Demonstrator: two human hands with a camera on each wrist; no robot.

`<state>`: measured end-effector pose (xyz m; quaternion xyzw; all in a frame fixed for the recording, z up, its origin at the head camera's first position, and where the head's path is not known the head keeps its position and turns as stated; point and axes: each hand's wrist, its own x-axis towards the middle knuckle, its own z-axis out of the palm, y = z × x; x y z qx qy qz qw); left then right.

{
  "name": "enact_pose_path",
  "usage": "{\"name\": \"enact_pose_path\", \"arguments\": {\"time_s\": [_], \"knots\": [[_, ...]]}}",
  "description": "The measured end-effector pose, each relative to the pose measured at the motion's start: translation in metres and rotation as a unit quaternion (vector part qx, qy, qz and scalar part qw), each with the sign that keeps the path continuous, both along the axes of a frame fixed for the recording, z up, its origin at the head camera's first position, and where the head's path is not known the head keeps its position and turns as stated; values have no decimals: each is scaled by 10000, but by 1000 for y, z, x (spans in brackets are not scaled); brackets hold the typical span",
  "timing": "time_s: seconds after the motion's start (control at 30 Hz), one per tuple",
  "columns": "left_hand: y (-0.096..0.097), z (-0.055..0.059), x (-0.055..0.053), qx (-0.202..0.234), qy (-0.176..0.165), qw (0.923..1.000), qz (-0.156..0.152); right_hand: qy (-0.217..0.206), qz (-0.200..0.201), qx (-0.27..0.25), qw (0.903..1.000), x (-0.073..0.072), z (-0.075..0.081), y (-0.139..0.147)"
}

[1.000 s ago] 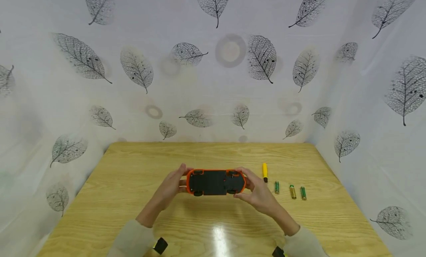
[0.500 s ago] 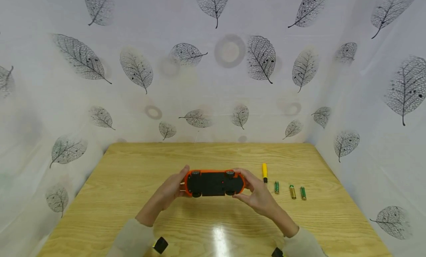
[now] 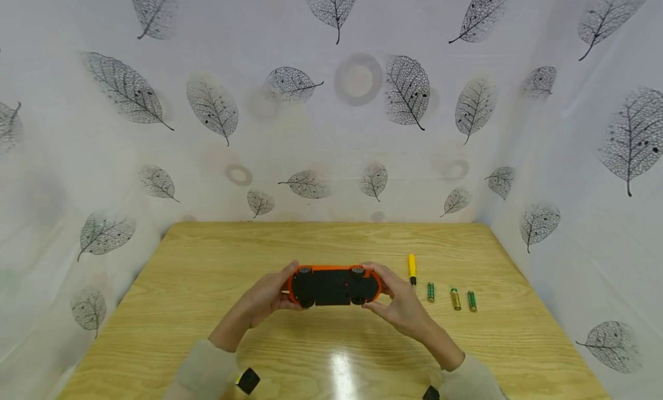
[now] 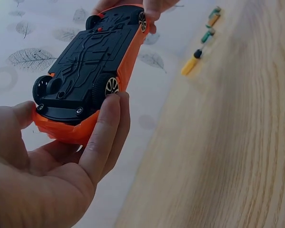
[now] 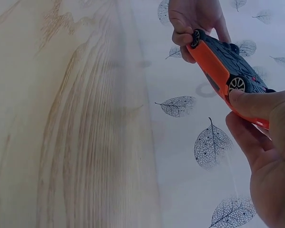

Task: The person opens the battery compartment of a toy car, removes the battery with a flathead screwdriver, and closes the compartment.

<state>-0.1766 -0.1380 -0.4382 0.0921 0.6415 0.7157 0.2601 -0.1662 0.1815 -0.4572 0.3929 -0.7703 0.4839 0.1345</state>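
Note:
An orange toy car [image 3: 331, 286] is held above the table, its black underside turned toward the head camera. At its left end my left hand [image 3: 266, 297] grips the body, fingers along the side by a wheel in the left wrist view, where the black chassis [image 4: 85, 61] with a small red spot shows up close. My right hand [image 3: 396, 299] grips the other end; the right wrist view has its thumb [image 5: 256, 102] against a spoked wheel [image 5: 237, 84]. The car's roof faces away from the head camera.
On the wooden table [image 3: 207, 256], right of the hands, lies a screwdriver [image 3: 412, 267] with a yellow handle. Beside it are three batteries: one green [image 3: 431, 292], one gold and green [image 3: 455, 298], one green [image 3: 472, 301]. A leaf-patterned white curtain [image 3: 331, 129] surrounds the table.
The toy car has tilted slightly, so more of its upper orange side and wheels show. My left hand's fingers have shifted on its end. My right hand keeps its grip.

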Motion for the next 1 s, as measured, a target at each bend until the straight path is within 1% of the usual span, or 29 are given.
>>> {"name": "enact_pose_path", "arguments": {"time_s": [0.23,0.3,0.37,0.43,0.5,0.63,0.73,0.83,1.0], "knots": [[0,-2,0,8,59,10000,32,315,-260,368,9985,2,2,1],[0,-3,1,-31,79,9999,73,302,-262,443,9982,2,3,2],[-1,-4,1,-44,115,9999,110,187,-238,468,9984,3,3,3],[0,-5,1,-39,154,9998,138,-88,-213,430,9988,3,4,4],[0,-5,1,-21,199,9997,159,-463,-204,344,9981,4,4,6],[1,-5,1,10,260,9995,184,-1261,-227,163,9916,4,7,9],[0,-5,1,-34,322,9993,195,-1778,-220,76,9838,3,10,11],[0,-5,1,-151,439,9988,156,-2242,-229,93,9742,0,14,12],[1,-5,2,-331,663,9972,108,-2860,-257,416,9570,-4,22,11]]}}
